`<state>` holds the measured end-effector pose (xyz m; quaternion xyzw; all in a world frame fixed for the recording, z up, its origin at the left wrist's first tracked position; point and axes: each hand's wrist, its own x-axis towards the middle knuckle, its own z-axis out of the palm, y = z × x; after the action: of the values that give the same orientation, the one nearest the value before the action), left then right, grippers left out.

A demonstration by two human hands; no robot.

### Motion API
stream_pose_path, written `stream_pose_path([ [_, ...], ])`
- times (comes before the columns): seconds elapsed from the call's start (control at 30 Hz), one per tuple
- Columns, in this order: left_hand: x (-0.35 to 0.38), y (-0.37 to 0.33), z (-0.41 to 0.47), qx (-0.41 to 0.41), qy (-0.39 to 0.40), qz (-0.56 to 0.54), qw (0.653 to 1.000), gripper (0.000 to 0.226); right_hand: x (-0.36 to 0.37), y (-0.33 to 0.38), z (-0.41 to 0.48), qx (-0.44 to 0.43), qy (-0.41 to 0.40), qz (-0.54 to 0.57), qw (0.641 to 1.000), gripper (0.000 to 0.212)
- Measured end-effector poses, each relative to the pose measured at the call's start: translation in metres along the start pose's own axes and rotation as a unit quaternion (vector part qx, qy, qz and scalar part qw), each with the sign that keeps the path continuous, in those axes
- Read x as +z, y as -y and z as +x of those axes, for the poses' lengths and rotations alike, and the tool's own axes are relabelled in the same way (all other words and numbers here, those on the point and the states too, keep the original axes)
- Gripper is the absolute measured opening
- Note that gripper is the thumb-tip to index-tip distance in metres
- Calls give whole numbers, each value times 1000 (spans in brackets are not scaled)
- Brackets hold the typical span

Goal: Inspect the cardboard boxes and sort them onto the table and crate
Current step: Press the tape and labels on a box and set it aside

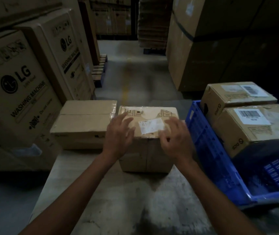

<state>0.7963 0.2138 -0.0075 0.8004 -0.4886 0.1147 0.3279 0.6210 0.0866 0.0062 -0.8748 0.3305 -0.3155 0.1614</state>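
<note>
A cardboard box with a white label [149, 119] stands on the grey table [118, 200] in front of me. My left hand [119, 136] hovers over its near left top edge with fingers spread and relaxed. Over the near right top edge is my right hand [176, 138], fingers loosely bent, blurred; I cannot tell whether either hand touches the box. A flatter taped box [84, 122] lies just left of it on the table. To the right, a blue plastic crate [208, 150] holds two barcode-labelled boxes, one far [237, 97] and one near [257, 129].
Tall washing machine cartons [20, 92] stack close along the left of the table. Large cartons [211, 48] rise at the right rear. A concrete aisle [135, 70] runs away ahead, with pallets and more stacks at its end.
</note>
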Motion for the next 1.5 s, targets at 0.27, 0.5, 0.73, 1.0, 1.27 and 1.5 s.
stream_pose_path([
  [0.27, -2, -11, 2, -11, 218, 141, 966, 56, 19, 8, -1, -5, 148, -131, 980, 66],
  [0.5, -16, -9, 44, 50, 257, 166, 951, 57, 4, 10, 20, -41, 187, -195, 962, 49],
  [0.73, 9, 8, 64, 23, 306, 135, 942, 71, 11, 8, 55, -47, 241, -163, 956, 56],
  [1.0, 17, 7, 69, 64, 244, 160, 954, 57, 13, 3, 73, -74, 225, -224, 945, 56],
  [1.27, 27, 5, 77, 19, 307, 121, 944, 61, 34, -3, 84, -46, 263, -211, 940, 79],
  [1.5, 24, 10, 84, 82, 242, 140, 957, 61, 19, -4, 91, -76, 246, -198, 946, 78],
])
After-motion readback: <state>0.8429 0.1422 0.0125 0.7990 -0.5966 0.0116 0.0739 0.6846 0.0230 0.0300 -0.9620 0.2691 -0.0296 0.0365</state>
